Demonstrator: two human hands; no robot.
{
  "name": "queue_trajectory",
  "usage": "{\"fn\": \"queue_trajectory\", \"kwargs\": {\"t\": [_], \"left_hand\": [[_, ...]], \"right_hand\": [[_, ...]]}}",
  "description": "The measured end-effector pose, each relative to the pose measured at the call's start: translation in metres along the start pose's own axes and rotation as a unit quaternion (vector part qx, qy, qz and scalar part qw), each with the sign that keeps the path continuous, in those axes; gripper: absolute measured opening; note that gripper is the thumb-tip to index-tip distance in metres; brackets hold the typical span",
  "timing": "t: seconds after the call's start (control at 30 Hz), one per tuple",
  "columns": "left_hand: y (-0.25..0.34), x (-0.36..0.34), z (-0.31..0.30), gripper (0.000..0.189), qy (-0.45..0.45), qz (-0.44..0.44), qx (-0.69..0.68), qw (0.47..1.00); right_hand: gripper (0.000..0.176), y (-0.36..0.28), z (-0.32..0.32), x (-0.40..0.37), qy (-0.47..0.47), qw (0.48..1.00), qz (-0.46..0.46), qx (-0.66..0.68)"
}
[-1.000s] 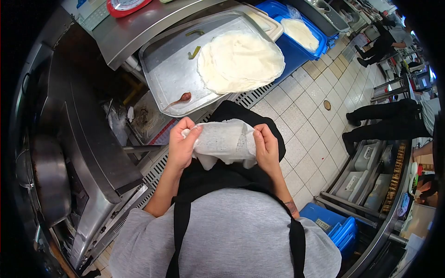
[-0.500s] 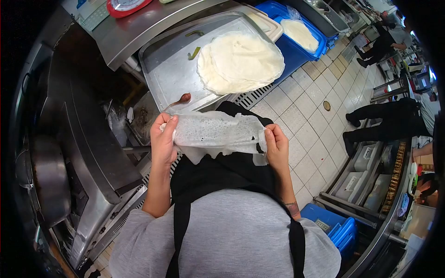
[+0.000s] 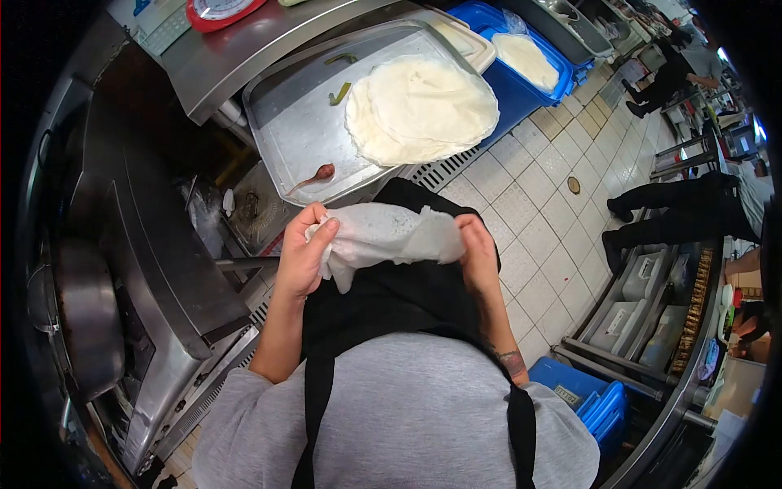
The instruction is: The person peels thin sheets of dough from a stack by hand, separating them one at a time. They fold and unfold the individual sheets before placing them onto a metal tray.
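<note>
Wrapper (image 3: 383,232) thin, white, crumpled, between both hands

Left hand (image 3: 303,254), right hand (image 3: 477,254), fingers clenched

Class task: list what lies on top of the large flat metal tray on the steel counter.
On the large flat metal tray lie a stack of round white sheets, two green strips and a reddish-brown scrap. The tray surface under the stack is covered.
</note>
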State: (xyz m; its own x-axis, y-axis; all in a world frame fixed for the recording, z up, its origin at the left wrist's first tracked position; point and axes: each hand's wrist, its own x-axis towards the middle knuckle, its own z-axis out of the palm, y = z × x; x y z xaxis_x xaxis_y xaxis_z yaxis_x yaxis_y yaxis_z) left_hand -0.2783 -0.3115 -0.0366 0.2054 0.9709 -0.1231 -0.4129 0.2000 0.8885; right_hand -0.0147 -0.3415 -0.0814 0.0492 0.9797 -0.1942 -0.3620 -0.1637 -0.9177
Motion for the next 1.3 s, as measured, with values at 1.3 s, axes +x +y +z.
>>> {"fn": "queue_trajectory", "kwargs": {"t": [1.3], "left_hand": [[0.006,0.021,-0.048,0.015,0.155,0.008,-0.162,0.974]], "right_hand": [[0.008,-0.020,-0.036,0.001,-0.069,0.991,0.027,0.115]]}}
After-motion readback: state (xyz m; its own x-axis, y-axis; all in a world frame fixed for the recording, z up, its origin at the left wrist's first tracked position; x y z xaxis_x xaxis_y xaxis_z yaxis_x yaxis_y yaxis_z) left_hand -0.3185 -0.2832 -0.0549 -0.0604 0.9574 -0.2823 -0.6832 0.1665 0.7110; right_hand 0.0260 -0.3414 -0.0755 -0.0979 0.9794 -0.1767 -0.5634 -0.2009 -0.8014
